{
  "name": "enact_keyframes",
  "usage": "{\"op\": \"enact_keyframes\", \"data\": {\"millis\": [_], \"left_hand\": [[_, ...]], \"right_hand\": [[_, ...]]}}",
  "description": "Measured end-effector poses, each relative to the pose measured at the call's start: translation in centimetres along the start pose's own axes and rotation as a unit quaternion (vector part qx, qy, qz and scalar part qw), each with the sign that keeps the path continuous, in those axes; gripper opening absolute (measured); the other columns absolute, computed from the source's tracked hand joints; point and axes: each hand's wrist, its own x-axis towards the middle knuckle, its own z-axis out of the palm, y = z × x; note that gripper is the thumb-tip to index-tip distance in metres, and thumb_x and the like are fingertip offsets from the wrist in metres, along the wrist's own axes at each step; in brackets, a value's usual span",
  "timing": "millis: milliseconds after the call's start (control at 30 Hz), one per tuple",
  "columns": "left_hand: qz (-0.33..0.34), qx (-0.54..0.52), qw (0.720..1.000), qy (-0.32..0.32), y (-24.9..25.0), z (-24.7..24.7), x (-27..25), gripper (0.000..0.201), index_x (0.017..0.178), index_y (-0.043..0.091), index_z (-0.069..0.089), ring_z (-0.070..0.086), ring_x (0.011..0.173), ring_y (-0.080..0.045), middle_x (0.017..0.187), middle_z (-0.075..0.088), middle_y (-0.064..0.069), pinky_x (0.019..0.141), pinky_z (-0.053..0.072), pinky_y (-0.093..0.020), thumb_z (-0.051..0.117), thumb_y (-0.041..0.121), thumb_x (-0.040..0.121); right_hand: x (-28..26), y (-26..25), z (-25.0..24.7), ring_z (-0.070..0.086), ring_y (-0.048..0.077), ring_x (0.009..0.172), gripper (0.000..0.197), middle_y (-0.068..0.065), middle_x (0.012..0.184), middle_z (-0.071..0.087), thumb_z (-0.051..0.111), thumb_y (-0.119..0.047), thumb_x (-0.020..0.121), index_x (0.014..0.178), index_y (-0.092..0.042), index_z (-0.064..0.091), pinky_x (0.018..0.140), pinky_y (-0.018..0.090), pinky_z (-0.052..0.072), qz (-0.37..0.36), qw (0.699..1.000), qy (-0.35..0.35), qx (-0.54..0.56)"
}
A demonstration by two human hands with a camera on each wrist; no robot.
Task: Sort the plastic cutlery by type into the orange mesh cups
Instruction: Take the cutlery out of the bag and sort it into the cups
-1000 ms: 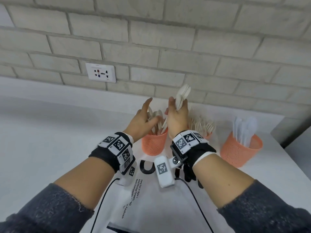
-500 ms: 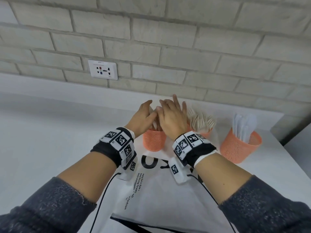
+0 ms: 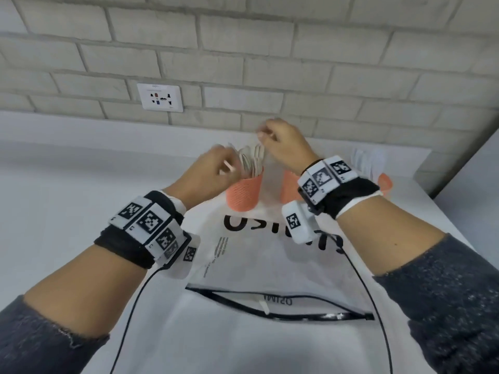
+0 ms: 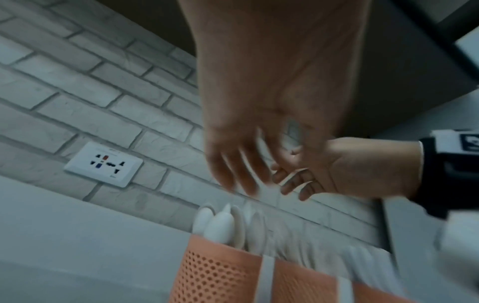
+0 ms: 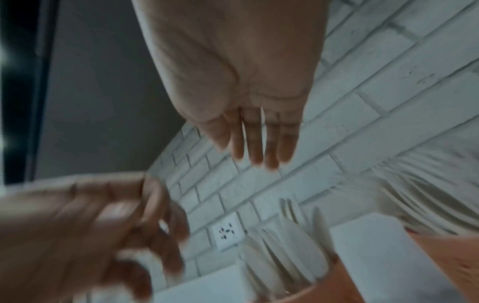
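Note:
Three orange mesh cups stand in a row by the brick wall. The left cup [image 3: 244,194] holds white plastic spoons [image 3: 252,160], which also show as spoons [image 4: 223,223] in the left wrist view and spoons [image 5: 282,254] in the right wrist view. My right wrist hides most of the middle cup [image 3: 289,188], whose forks [image 5: 425,194] are blurred. The right cup [image 3: 385,182] is only partly visible. My left hand [image 3: 224,160] hovers just left of the spoons, fingers relaxed and empty. My right hand [image 3: 266,133] hangs above the spoons, holding nothing.
A white plastic bag [image 3: 270,265] with black print and a zip lies on the table in front of the cups. A wall socket [image 3: 159,97] sits at the back left. The table's right edge [image 3: 456,220] runs close to the right cup. Cables trail from both wrists.
A second ago my right hand held a bunch of spoons above the left cup. Both hands then pressed over it. Now the spoons stand in the cup and both hands have lifted apart.

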Motion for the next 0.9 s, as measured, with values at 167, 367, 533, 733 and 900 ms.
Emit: {"op": "enact_keyframes", "data": {"millis": [167,367,533,733,900], "left_hand": [[-0.002,0.161,0.883,-0.442,0.4,3.5,-6.5,0.054,0.093,0.035,0.047,0.037,0.108,-0.012,0.113,0.032,0.011,0.091,0.042,-0.032,0.078,0.057,0.054],[0.092,0.195,0.929,-0.301,0.1,5.6,-6.7,0.020,0.104,0.012,0.059,0.055,0.092,-0.020,0.106,0.056,-0.002,0.073,0.041,-0.026,0.054,0.018,0.086],[0.087,0.292,0.872,-0.384,1.4,6.1,-9.3,0.069,0.117,0.018,0.042,0.036,0.101,-0.013,0.117,0.035,0.003,0.081,0.044,-0.033,0.072,0.055,0.066],[0.095,0.289,0.895,-0.326,0.8,6.8,-9.3,0.023,0.099,0.010,0.052,0.055,0.094,-0.025,0.106,0.054,-0.006,0.072,0.043,-0.033,0.058,0.027,0.086],[0.065,0.125,0.949,-0.282,1.0,4.9,-7.6,0.030,0.067,0.015,0.045,0.045,0.065,-0.014,0.070,0.052,0.001,0.063,0.038,-0.020,0.064,0.029,0.086]], "right_hand": [[-5.8,-2.8,-2.2,0.060,0.008,0.063,0.015,0.000,0.075,0.063,0.053,-0.014,0.092,0.091,-0.006,0.066,0.059,0.019,0.046,0.008,0.960,-0.278,-0.015],[-13.0,-3.8,-0.5,0.063,0.011,0.063,0.020,0.017,0.082,0.069,0.053,-0.005,0.092,0.097,0.010,0.065,0.061,0.015,0.054,0.094,0.864,-0.489,0.073],[-17.6,-2.6,0.3,0.060,0.011,0.060,0.016,0.002,0.077,0.070,0.057,-0.019,0.089,0.089,-0.009,0.070,0.067,0.024,0.051,0.086,0.834,-0.538,-0.088],[-19.3,-2.3,0.1,0.056,0.009,0.085,0.030,0.003,0.109,0.069,0.049,-0.015,0.092,0.119,-0.019,0.064,0.076,0.021,0.042,0.060,0.880,-0.457,-0.119],[-19.4,-2.1,2.2,0.057,0.028,0.095,0.038,0.012,0.108,0.062,0.039,-0.016,0.096,0.130,-0.025,0.053,0.079,0.037,0.048,0.042,0.939,-0.296,-0.172]]}}
